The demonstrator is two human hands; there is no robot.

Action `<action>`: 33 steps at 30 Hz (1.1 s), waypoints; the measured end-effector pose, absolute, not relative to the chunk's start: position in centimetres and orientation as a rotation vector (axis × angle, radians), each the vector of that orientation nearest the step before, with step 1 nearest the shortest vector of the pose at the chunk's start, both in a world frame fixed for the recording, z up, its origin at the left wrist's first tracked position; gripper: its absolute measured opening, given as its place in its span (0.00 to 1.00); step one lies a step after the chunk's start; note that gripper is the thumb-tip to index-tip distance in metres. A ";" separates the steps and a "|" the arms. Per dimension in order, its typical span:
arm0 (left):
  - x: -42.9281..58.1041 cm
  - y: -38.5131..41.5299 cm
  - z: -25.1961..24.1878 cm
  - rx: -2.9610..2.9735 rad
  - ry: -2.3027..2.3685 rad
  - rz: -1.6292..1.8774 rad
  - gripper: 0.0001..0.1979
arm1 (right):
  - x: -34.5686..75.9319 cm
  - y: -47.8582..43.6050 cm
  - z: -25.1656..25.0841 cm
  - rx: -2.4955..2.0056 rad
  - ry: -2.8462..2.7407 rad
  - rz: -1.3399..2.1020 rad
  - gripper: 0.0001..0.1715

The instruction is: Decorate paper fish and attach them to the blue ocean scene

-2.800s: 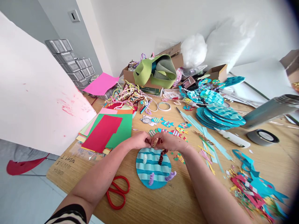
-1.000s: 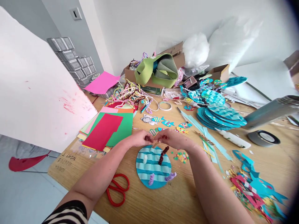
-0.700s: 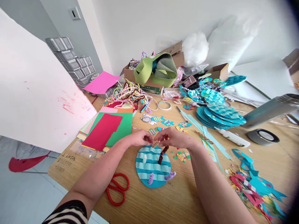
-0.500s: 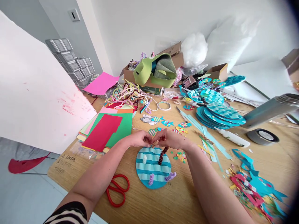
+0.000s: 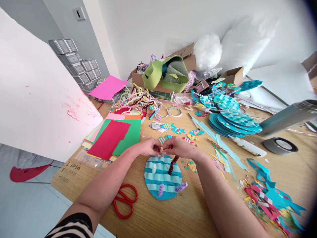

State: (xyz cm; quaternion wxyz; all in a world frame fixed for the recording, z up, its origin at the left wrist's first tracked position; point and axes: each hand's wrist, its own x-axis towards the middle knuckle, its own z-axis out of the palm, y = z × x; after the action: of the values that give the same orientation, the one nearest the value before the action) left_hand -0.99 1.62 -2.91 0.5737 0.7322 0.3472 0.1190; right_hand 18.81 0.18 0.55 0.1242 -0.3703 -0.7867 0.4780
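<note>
Pinching tan coil [image 5: 161, 150], left hand [image 5: 150, 147] and right hand [image 5: 179, 147] at far edge of disc [image 5: 163, 179]

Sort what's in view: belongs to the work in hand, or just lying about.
Likely in the work: tan coil between the left hand and right hand; striped blue disc; dark brown coil.

Apparently lying about: metal flask; pink sheet; green fabric.

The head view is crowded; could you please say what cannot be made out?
Head view:
Tan fuzzy coil: partly hidden by the left hand and right hand.
Red-handled scissors: blades under left forearm.
Silver metal flask: cut off by right edge.
Black handwriting: too small.
</note>
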 end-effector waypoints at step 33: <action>-1.7 -1.1 6.8 1.386 0.827 1.185 0.11 | 25.5 0.2 5.4 -1.073 -0.897 0.553 0.17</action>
State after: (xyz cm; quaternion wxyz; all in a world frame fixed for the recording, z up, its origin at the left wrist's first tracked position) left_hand -1.69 -1.10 6.76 0.5395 0.5828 0.3477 0.4983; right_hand 25.55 0.18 5.36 0.7305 -0.4872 -0.4072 0.2514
